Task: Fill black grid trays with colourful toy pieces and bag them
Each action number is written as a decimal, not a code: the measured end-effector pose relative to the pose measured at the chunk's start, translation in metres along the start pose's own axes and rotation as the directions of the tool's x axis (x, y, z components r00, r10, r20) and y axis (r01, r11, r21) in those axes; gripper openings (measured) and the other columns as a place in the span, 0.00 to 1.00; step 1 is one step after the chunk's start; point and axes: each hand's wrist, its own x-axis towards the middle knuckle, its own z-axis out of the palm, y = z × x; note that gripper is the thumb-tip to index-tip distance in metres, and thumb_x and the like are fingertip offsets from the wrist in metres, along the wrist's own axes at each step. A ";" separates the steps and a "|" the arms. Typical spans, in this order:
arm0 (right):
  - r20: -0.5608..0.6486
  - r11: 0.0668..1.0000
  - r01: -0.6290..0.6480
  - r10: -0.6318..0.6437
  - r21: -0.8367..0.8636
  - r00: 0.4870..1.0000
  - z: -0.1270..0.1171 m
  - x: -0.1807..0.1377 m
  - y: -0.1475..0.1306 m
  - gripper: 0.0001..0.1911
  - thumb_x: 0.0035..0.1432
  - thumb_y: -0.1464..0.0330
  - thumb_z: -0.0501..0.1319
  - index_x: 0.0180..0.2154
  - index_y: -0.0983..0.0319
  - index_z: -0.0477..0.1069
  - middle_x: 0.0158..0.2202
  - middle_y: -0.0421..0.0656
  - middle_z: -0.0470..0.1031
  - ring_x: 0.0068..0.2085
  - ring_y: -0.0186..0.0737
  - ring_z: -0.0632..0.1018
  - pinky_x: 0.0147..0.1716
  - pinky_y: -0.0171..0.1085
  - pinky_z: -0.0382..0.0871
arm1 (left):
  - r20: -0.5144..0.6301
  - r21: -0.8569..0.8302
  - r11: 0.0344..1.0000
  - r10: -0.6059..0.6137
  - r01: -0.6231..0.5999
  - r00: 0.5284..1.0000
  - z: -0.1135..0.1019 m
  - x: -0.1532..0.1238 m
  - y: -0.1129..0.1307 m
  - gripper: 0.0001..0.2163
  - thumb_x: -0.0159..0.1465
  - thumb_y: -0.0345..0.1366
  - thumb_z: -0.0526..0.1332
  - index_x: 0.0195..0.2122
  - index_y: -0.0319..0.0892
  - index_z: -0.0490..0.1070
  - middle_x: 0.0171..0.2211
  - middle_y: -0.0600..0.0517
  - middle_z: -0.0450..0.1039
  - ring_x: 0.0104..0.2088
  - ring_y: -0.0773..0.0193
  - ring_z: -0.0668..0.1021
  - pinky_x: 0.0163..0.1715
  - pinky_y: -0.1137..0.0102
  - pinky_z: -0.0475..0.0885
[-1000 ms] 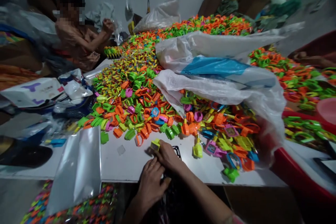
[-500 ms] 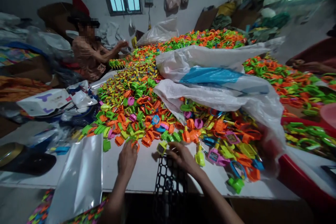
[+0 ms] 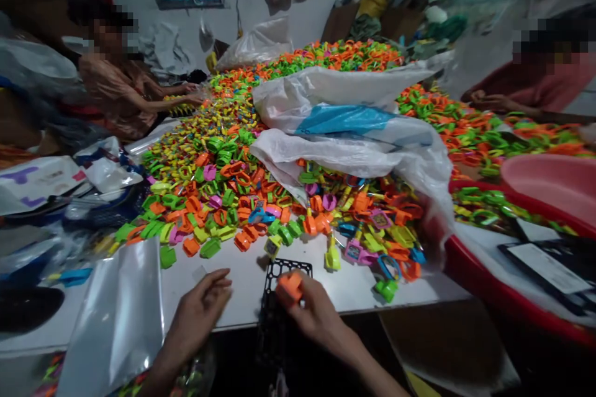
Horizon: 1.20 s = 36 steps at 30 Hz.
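Observation:
My right hand is closed on an orange plastic toy watch, held over a black openwork plastic frame at the table's front edge. To the left, my left hand is above the white tabletop, fingers loosely bent and apart, with nothing visible in them. A small clear flat piece shows by its fingers. Just beyond the black frame lies a yellow toy watch. Behind it spreads a heap of green, orange, pink and yellow toy watches.
A clear plastic sheet overhangs the table edge at left, beside a dark rounded object. White sacking covers part of the heap. At right stand a red tub, a pink basin and a phone-like device. Two people sit across, left and right.
My right hand has left the yellow watch on the table and now has an orange one over the black frame. My left hand has drawn back from the heap and opened. The view has turned right.

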 end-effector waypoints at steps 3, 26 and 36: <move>-0.070 0.798 -0.334 0.422 0.501 0.904 -0.023 -0.019 0.021 0.10 0.54 0.64 0.60 0.37 0.61 0.65 0.30 0.39 0.72 0.32 0.38 0.74 0.32 0.35 0.68 | 0.109 0.357 0.827 0.425 -0.434 0.899 0.031 0.029 -0.005 0.18 0.60 0.46 0.58 0.48 0.44 0.71 0.47 0.45 0.75 0.47 0.55 0.76 0.46 0.61 0.73; -0.027 0.989 -0.141 0.140 -0.040 0.990 0.018 0.020 0.069 0.04 0.54 0.73 0.54 0.29 0.62 0.66 0.29 0.41 0.70 0.29 0.35 0.70 0.31 0.32 0.64 | 0.112 0.867 0.304 0.654 -0.395 0.748 0.126 -0.005 -0.047 0.17 0.62 0.39 0.56 0.48 0.37 0.72 0.48 0.39 0.74 0.47 0.46 0.75 0.44 0.52 0.71; 0.073 0.955 -0.093 0.118 -0.283 0.990 0.048 0.047 0.068 0.05 0.61 0.70 0.53 0.36 0.64 0.66 0.34 0.45 0.71 0.33 0.38 0.72 0.33 0.33 0.63 | -0.200 0.499 0.807 0.463 -0.317 0.864 0.048 0.018 -0.044 0.12 0.62 0.46 0.58 0.39 0.44 0.73 0.35 0.50 0.79 0.34 0.60 0.81 0.34 0.68 0.78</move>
